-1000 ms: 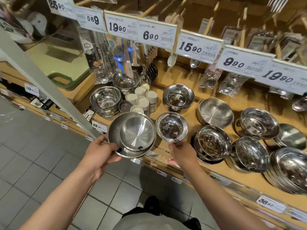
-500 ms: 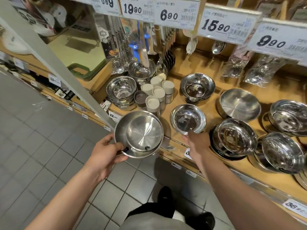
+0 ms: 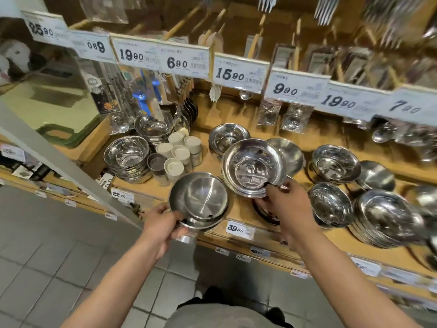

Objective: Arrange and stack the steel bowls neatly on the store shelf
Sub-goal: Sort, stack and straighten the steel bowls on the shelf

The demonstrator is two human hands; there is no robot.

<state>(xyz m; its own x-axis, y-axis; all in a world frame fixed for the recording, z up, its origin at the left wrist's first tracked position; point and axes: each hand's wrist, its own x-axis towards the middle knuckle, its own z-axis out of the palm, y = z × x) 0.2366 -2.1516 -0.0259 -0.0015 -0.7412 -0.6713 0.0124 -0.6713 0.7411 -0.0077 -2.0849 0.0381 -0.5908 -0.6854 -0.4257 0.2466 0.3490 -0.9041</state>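
Observation:
My left hand [image 3: 162,227] grips the near rim of a wide matte steel bowl [image 3: 198,200] with a smaller one nested inside, held at the shelf's front edge. My right hand [image 3: 287,204] pinches the near rim of a shiny steel bowl [image 3: 253,167], lifted above the wooden shelf [image 3: 212,119] and tilted toward me. Behind it stand a small shiny bowl [image 3: 228,137] and a matte bowl [image 3: 292,153]. More bowl stacks sit at left [image 3: 127,155] and right [image 3: 334,163], [image 3: 387,218].
White-lidded shaker jars [image 3: 179,153] cluster between the left stack and the held bowls. Price tags [image 3: 238,73] hang on a rail overhead, with packaged cutlery behind. A grey slanted post [image 3: 59,162] crosses at left. Grey tiled floor [image 3: 47,252] lies below.
My right hand has picked the shiny bowl off the shelf and raised it up and right. The left hand's bowls stay held near the front edge. The camera view has shifted.

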